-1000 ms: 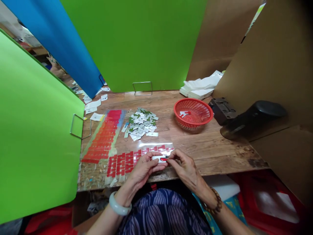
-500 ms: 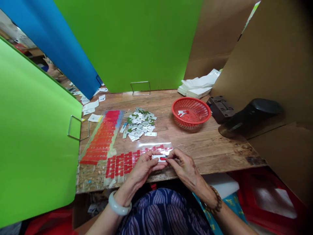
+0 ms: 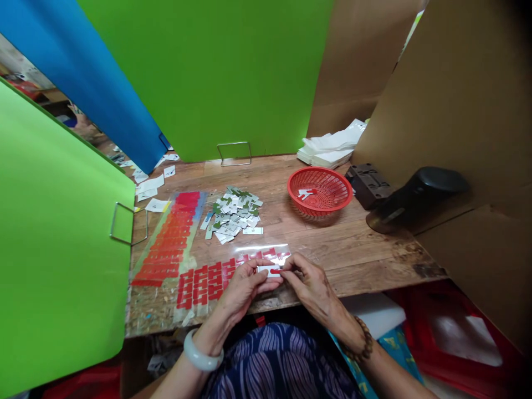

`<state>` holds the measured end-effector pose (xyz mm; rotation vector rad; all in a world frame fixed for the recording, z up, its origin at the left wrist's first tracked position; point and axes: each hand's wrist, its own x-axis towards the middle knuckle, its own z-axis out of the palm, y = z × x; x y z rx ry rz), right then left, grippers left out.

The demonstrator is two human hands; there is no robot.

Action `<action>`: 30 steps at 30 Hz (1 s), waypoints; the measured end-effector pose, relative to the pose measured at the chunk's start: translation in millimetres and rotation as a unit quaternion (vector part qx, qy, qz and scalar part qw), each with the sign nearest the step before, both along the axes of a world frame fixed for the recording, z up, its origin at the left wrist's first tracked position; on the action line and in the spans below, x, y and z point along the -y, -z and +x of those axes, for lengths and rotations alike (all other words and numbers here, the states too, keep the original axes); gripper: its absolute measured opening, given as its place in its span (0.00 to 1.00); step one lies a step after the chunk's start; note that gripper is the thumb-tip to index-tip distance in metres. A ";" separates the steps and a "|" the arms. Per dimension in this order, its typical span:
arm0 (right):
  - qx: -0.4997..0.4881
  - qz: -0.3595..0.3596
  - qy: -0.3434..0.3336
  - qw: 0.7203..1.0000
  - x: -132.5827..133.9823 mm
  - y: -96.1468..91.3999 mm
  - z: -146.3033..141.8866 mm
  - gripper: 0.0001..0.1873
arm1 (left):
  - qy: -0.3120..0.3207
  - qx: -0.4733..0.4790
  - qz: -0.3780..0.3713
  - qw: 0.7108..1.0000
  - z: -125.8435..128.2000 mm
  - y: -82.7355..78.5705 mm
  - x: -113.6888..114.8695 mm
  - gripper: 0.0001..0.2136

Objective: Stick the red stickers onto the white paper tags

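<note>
My left hand point(image 3: 243, 288) and my right hand point(image 3: 310, 282) meet at the near edge of the wooden table point(image 3: 353, 249). Together they pinch a small white tag with a red sticker point(image 3: 271, 271) on it. Just beyond my fingers lies a clear sheet of red stickers point(image 3: 216, 277). A second sheet of red and orange stickers point(image 3: 172, 235) lies to its left. Further back is a pile of small white and green tags point(image 3: 233, 215). A red mesh basket point(image 3: 332, 188) at the right holds one finished tag.
Green panels point(image 3: 58, 233) and a blue panel wall in the left and back. Cardboard walls stand at the right. A black device point(image 3: 415, 197), a dark block point(image 3: 368, 183) and a stack of white bags point(image 3: 332, 147) sit at the back right. Red crates lie below the table.
My hands stay together on the tag with only small finger motion. The view has shifted slightly, so everything sits a little further left.
</note>
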<state>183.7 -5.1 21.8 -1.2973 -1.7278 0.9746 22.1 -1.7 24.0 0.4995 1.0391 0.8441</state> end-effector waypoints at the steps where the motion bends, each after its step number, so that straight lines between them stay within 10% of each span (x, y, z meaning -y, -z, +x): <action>1: 0.000 -0.002 -0.001 1.000 0.0 -0.3 0.3 0.06 | 0.001 -0.001 0.000 1.000 0.2 -0.1 0.0 0.10; 30: -0.020 -0.028 -0.016 0.999 -1.8 9.8 2.6 0.05 | 0.000 -0.037 0.011 0.999 4.3 8.0 -4.0 0.10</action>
